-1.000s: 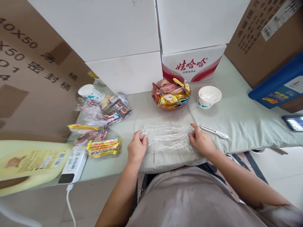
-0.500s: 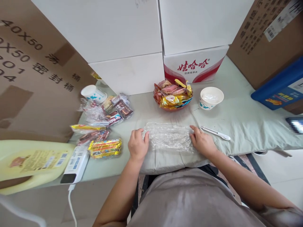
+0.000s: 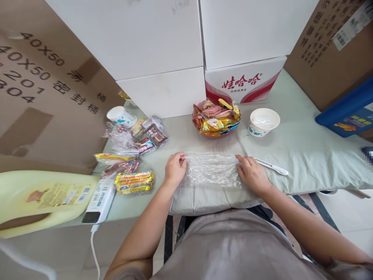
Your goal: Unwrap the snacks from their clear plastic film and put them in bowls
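Observation:
A crinkled piece of clear plastic film [image 3: 212,170] lies flat near the table's front edge. My left hand [image 3: 175,170] is at its left side, with thumb and forefinger closed on the upper left corner. At the opposite side, my right hand [image 3: 254,175] rests palm down. Its fingers are stretched out, and the forefinger and thumb touch the film's right edge with a gap between them. Just beyond the right hand is a white pen-like cutter [image 3: 272,167]. Behind the film stands a reddish bowl [image 3: 215,135] full of wrapped snacks.
A paper bowl [image 3: 264,122] stands at the right, and another paper bowl [image 3: 121,117] lies tipped at the left. Wrapped snacks [image 3: 134,182], a white power bank [image 3: 99,201] with a cable and a yellow jug [image 3: 49,202] crowd the left. White boxes [image 3: 161,95] line the back.
The view has shifted slightly, so everything appears a little farther right. My left thumb and forefinger have come closer together at the film's corner. The right hand has hardly moved.

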Tool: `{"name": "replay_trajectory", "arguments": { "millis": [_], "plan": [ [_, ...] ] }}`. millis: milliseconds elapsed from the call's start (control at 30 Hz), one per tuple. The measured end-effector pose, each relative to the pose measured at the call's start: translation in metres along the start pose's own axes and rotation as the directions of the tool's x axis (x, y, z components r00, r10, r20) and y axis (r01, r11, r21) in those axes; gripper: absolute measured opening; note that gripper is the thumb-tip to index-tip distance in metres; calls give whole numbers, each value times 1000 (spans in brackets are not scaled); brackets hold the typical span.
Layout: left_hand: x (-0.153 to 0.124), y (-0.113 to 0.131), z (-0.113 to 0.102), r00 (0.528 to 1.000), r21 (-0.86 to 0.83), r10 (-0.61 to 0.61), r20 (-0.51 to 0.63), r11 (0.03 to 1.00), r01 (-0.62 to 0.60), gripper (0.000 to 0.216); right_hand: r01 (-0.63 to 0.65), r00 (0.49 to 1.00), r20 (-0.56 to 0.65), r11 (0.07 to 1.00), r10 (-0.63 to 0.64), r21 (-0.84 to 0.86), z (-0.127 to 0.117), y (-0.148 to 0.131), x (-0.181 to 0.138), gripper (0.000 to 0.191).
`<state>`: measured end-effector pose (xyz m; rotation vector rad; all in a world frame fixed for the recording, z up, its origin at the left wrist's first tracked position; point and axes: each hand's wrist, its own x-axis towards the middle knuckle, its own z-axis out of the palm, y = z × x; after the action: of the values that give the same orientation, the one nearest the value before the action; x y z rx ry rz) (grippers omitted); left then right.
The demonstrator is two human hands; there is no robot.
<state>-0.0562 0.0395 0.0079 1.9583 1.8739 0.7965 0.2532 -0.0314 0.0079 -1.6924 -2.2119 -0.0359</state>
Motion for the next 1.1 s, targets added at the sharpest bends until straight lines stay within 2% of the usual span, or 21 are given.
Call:
{"name": "replay_trajectory", "arguments": {
  "millis": [100, 233, 467, 567, 667, 700, 767, 833, 867, 900, 933, 1000, 1100],
  "plan": [
    [1, 2, 1, 999, -23, 28, -31, 999, -28, 27, 48, 998, 30, 998, -49, 35, 0, 3, 3, 38],
    [7, 2, 6, 998, 78, 54, -39, 996, -50, 26, 26, 997, 72, 1000, -27, 17, 5, 8, 7, 39],
    [14, 2, 17, 992, 268, 122, 41, 955, -128, 20, -3, 994, 107, 997, 12, -83, 13, 12, 13, 38],
    [14, 7, 13, 987, 306, 151, 58, 938, -162, 22, -25, 988, 150, 993, 43, -118, 13, 13, 15, 38],
    [11, 21, 5, 970, 355, 245, -1, 907, -229, 23, 0, 983, 183, 990, 26, -140, 12, 10, 16, 38],
    [9, 27, 4, 953, 352, 302, 10, 891, -286, 23, 8, 982, 189, 989, 20, -147, 13, 9, 16, 38],
    [4, 38, 6, 885, 272, 445, 136, 842, -466, 25, 17, 980, 198, 987, 15, -159, 13, 8, 17, 39],
    [-3, 44, 13, 755, 129, 569, 326, 764, -632, 28, 20, 978, 210, 986, 16, -166, 13, 9, 18, 39],
    [-6, 45, 16, 696, 78, 595, 403, 735, -674, 35, 14, 976, 218, 986, 23, -167, 12, 10, 18, 39],
    [-10, 45, 20, 657, 56, 597, 460, 719, -692, 48, 3, 974, 225, 986, 36, -169, 9, 12, 19, 38],
    [-12, 43, 23, 640, 59, 582, 501, 715, -696, 60, -16, 973, 223, 985, 56, -174, 6, 14, 20, 37],
    [-16, 39, 27, 642, 95, 538, 546, 722, -686, 75, -67, 980, 172, 979, 101, -191, -3, 17, 23, 34],
    [-18, 37, 29, 646, 125, 502, 575, 726, -676, 78, -81, 996, 23, 985, 86, -154, -11, 8, 26, 31]
  ]
}}
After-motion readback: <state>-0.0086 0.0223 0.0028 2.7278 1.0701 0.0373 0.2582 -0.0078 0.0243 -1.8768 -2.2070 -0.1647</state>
